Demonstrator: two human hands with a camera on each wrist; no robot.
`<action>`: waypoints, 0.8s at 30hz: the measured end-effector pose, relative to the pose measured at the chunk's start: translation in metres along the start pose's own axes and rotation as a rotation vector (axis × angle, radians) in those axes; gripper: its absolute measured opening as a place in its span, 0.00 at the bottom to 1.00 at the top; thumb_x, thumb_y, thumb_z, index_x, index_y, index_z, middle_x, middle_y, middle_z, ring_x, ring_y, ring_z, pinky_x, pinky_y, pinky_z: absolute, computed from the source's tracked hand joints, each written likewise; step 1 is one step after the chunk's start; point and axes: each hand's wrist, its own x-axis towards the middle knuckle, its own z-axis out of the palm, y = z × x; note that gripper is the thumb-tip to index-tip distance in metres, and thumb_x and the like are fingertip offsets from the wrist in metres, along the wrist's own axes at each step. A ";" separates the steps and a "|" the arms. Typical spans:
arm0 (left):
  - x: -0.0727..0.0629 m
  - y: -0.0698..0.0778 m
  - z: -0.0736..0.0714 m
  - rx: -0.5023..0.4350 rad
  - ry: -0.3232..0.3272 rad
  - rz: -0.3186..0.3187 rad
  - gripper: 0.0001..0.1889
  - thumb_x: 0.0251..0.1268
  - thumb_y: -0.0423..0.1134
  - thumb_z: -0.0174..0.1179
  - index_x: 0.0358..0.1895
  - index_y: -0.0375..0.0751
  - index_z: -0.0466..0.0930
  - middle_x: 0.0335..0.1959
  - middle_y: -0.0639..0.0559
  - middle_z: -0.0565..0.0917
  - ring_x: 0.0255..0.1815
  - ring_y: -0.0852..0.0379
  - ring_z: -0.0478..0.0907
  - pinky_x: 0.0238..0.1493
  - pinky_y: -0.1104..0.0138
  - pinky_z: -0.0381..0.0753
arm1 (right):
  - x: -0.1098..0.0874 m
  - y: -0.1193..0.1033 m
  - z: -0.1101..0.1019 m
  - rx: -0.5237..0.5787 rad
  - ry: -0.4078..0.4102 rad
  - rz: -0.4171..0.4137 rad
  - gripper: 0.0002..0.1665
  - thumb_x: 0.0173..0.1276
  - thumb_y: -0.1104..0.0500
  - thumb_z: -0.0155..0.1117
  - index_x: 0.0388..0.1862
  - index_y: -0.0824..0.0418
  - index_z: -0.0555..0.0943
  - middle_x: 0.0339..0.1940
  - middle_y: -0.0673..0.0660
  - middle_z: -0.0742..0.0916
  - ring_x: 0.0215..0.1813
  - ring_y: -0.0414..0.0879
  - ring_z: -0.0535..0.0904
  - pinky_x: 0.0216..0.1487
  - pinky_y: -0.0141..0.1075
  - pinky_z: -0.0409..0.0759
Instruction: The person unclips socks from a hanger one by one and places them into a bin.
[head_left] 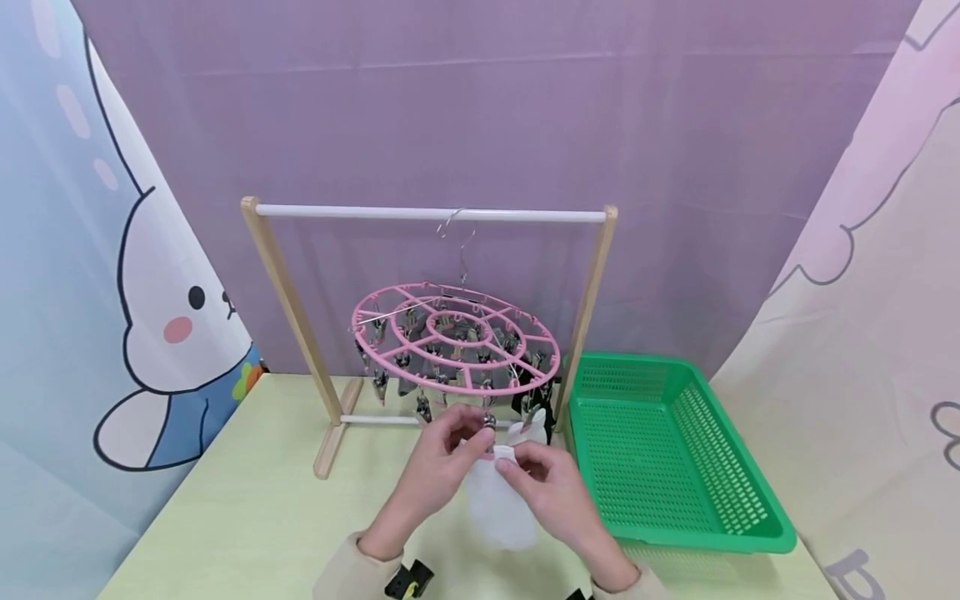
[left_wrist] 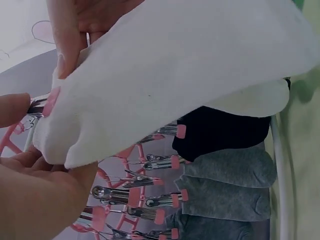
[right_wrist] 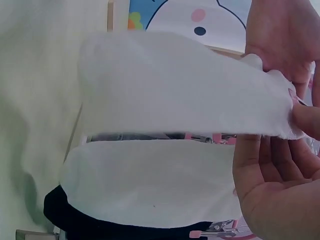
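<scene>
A pink round clip hanger (head_left: 456, 337) hangs by a wire hook from the white bar of a wooden rack (head_left: 431, 213). Below its front rim my left hand (head_left: 471, 433) pinches a metal clip (left_wrist: 41, 105) between thumb and fingers. My right hand (head_left: 512, 463) pinches the cuff of a white sock (head_left: 498, 508) and holds it up at that clip; the sock's foot hangs down over the table. Seen from the wrists, this white sock (left_wrist: 175, 75) fills the frame. A second white sock (right_wrist: 150, 180), a black sock (left_wrist: 225, 130) and grey socks (left_wrist: 225, 185) hang from other clips.
A green plastic basket (head_left: 742, 508) stands on the table at the right, close to the rack's right post. The pale green table (head_left: 247, 517) runs in front of the rack. Printed cloth backdrops close in both sides and the back.
</scene>
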 end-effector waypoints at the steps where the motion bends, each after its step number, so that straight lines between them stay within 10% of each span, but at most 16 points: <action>1: 0.001 0.001 0.000 0.015 0.007 0.004 0.11 0.75 0.40 0.61 0.52 0.38 0.81 0.39 0.50 0.83 0.39 0.55 0.79 0.40 0.68 0.77 | 0.000 0.000 0.000 0.002 -0.003 -0.002 0.06 0.72 0.60 0.68 0.37 0.63 0.86 0.27 0.51 0.83 0.26 0.36 0.72 0.28 0.30 0.74; 24: -0.001 0.011 0.003 -0.023 0.129 0.079 0.03 0.70 0.31 0.63 0.39 0.36 0.80 0.33 0.48 0.81 0.33 0.55 0.79 0.36 0.66 0.84 | -0.001 -0.007 0.003 -0.043 -0.003 0.002 0.06 0.71 0.60 0.69 0.41 0.62 0.88 0.33 0.52 0.88 0.33 0.39 0.82 0.36 0.32 0.82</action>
